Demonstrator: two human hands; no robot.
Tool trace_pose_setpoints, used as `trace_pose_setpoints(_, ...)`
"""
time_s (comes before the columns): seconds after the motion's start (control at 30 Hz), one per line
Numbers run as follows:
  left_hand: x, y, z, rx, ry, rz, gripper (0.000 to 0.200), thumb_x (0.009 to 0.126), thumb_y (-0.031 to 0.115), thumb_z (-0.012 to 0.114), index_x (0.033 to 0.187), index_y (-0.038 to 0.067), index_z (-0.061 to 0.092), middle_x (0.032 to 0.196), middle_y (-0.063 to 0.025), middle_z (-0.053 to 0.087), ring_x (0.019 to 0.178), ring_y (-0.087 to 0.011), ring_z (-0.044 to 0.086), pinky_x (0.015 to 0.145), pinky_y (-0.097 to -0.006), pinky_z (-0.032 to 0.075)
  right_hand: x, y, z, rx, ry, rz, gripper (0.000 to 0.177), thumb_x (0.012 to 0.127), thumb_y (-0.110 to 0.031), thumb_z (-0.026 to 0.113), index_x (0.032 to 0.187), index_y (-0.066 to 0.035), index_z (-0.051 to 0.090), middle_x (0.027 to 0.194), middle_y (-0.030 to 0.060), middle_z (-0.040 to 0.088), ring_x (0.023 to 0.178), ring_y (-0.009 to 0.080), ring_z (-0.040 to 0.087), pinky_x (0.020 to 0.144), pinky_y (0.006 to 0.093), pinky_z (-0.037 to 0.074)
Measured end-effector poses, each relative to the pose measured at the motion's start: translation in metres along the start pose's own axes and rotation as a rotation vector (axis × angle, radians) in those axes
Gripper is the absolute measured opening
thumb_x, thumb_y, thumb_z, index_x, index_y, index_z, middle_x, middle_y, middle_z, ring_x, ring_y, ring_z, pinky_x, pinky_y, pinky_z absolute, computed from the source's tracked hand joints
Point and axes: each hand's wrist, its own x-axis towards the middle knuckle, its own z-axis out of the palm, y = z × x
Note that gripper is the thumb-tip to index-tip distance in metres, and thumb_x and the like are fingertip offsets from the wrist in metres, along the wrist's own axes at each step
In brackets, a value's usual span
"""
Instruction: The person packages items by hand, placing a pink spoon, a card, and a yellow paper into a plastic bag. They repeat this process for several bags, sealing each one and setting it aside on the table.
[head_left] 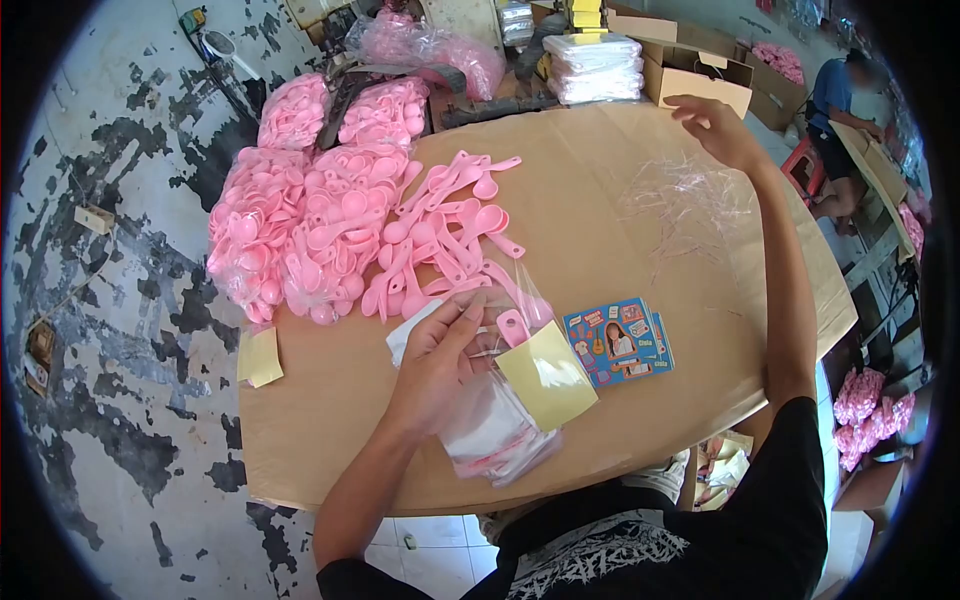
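My left hand pinches the edge of a clear plastic bag. Inside the bag are a pink spoon and a yellow paper. Under it on the table lies a stack of clear bags. To the right of the bag sits a stack of blue printed cards. My right hand is raised at the far right, its fingers apart and nothing in them, beyond a loose heap of thin clear strips. Loose pink spoons lie beyond my left hand.
Bulging bags of pink spoons line the table's left side. A yellow paper lies at the left edge. Stacked plastic packs and a cardboard box stand at the back. Another person sits at the far right.
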Motion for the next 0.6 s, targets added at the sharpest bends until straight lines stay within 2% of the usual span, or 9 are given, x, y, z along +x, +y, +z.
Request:
trace_pose_setpoints(0.07,-0.002,-0.001,0.002,-0.013,0.014,0.013,0.033,0.102,0.022,0.044,0.129,0.004,0.049,0.103,-0.0037,0.059,0.090,-0.0124,0.064,0.074,-0.0291,0.056,-0.001,-0.042,0.000,0.147,-0.015,0.005,0.026,0.093,-0.012,0.054,0.114,-0.001,0.064,0.089,0.0090,0.069,0.084,0.0154,0.064,0.079,0.0295,0.049)
trace_pose_setpoints(0.13,-0.004,0.000,0.004,-0.033,-0.006,0.045,0.033,0.103,0.023,0.044,0.129,0.004,0.049,0.105,-0.0036,0.059,0.091,-0.0127,0.064,0.073,-0.0294,0.057,-0.034,-0.123,0.027,0.610,-0.100,0.045,0.024,0.095,-0.014,0.054,0.113,-0.001,0.064,0.088,0.0088,0.069,0.086,0.0150,0.063,0.077,0.0297,0.049)
trace_pose_setpoints(0.2,-0.005,0.000,0.007,-0.045,-0.024,0.063,0.035,0.103,0.026,0.042,0.131,0.006,0.048,0.110,-0.0041,0.058,0.091,-0.0133,0.064,0.072,-0.0299,0.057,-0.078,-0.192,0.045,0.537,-0.382,-0.047,0.027,0.095,-0.023,0.059,0.111,-0.002,0.064,0.084,0.0044,0.066,0.079,0.0106,0.060,0.074,0.0255,0.049)
trace_pose_setpoints(0.27,-0.009,0.000,0.010,-0.055,-0.028,0.045,0.038,0.103,0.028,0.043,0.132,0.005,0.048,0.116,-0.0064,0.060,0.097,-0.0167,0.065,0.078,-0.0327,0.057,-0.095,-0.230,0.050,0.583,-0.631,-0.045,0.023,0.093,-0.020,0.063,0.105,0.000,0.065,0.079,0.0038,0.067,0.074,0.0074,0.060,0.064,0.0245,0.049)
trace_pose_setpoints(0.4,-0.013,-0.001,0.014,-0.115,-0.056,-0.026,0.040,0.102,0.028,0.043,0.134,0.004,0.046,0.118,-0.0090,0.060,0.102,-0.0183,0.064,0.082,-0.0356,0.057,-0.108,-0.225,0.080,0.938,-0.484,0.115,0.016,0.091,-0.012,0.066,0.103,-0.001,0.067,0.080,0.0017,0.068,0.071,0.0011,0.056,0.061,0.0192,0.047)
trace_pose_setpoints(0.5,-0.008,-0.008,0.011,-0.040,-0.073,-0.022,0.040,0.103,0.027,0.043,0.133,0.002,0.047,0.116,-0.0097,0.061,0.102,-0.0176,0.064,0.080,-0.0354,0.058,-0.111,-0.221,0.085,1.029,-0.439,0.253,0.016,0.090,-0.011,0.067,0.102,-0.001,0.068,0.081,0.0020,0.068,0.072,0.0021,0.058,0.064,0.0198,0.048)
trace_pose_setpoints(0.6,-0.008,-0.010,0.011,0.098,-0.080,0.022,0.039,0.103,0.028,0.043,0.133,0.003,0.050,0.113,-0.0072,0.063,0.099,-0.0145,0.063,0.077,-0.0316,0.058,-0.112,-0.216,0.089,1.072,-0.480,0.194,0.019,0.090,-0.012,0.068,0.105,-0.001,0.068,0.086,0.0030,0.070,0.076,0.0033,0.060,0.067,0.0204,0.050)
